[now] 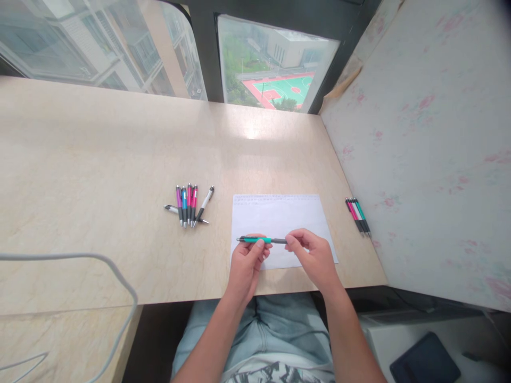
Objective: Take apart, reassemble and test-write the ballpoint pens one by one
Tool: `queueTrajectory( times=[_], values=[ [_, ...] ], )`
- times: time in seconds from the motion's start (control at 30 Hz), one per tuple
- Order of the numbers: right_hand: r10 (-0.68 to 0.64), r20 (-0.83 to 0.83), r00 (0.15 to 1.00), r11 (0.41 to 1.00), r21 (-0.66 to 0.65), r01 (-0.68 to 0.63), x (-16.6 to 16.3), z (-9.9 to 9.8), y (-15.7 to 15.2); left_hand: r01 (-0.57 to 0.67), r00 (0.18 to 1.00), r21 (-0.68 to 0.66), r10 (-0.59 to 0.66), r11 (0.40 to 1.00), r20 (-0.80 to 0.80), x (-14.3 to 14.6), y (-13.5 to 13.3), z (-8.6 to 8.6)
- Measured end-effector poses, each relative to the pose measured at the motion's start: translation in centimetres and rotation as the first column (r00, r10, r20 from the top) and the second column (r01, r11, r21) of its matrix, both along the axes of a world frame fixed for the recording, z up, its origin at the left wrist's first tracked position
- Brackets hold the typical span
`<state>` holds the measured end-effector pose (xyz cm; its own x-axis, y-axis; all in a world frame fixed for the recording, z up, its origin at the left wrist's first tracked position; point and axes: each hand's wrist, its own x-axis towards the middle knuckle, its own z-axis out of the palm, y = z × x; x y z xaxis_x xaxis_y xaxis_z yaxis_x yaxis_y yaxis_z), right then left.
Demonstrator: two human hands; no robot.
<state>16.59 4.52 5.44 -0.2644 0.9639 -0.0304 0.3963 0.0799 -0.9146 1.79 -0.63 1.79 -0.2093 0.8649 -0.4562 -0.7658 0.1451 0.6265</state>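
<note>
A green ballpoint pen (255,240) lies level between my hands, above the lower part of a white sheet of paper (279,218). My left hand (245,268) pinches its green barrel between thumb and fingers, the black clip end pointing left. At the other end, my right hand (317,258) grips the dark front part with thumb and forefinger. A thin pale band shows where barrel and dark part meet; whether they are joined I cannot tell. Small handwriting runs along the top of the sheet.
Left of the paper lies a loose pile of several coloured pens (189,205), some crossing others. A row of pens (358,216) rests by the floral wall (431,159). A grey cable (120,276) arcs over the lower left. Windows border the desk's (120,159) far edge.
</note>
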Motion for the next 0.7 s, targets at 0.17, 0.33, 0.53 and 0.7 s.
queueTrajectory(
  times=[0.17, 0.33, 0.53, 0.7],
  values=[
    [0.029, 0.014, 0.999, 0.987, 0.157, -0.031, 0.2, 0.7, 0.0, -0.026, 0.999, -0.008, 0.027, 1.0, 0.047, -0.2, 0.1, -0.1],
    [0.053, 0.006, 0.999, 0.976, 0.211, -0.053, 0.4, 1.5, 0.1, -0.04, 0.992, -0.023, 0.043, 0.999, 0.116, -0.1, 0.2, -0.1],
    [-0.006, 0.039, 0.999, 0.952, 0.305, -0.007, 0.4, 3.7, 0.3, -0.05, 0.958, -0.016, 0.052, 0.999, 0.283, -0.2, 0.3, -0.3],
    [-0.067, 0.028, 0.997, 0.937, 0.345, 0.053, 0.7, 5.2, 0.3, -0.08, 0.887, -0.003, 0.072, 0.997, 0.456, -0.5, 0.3, -0.1]
  ],
)
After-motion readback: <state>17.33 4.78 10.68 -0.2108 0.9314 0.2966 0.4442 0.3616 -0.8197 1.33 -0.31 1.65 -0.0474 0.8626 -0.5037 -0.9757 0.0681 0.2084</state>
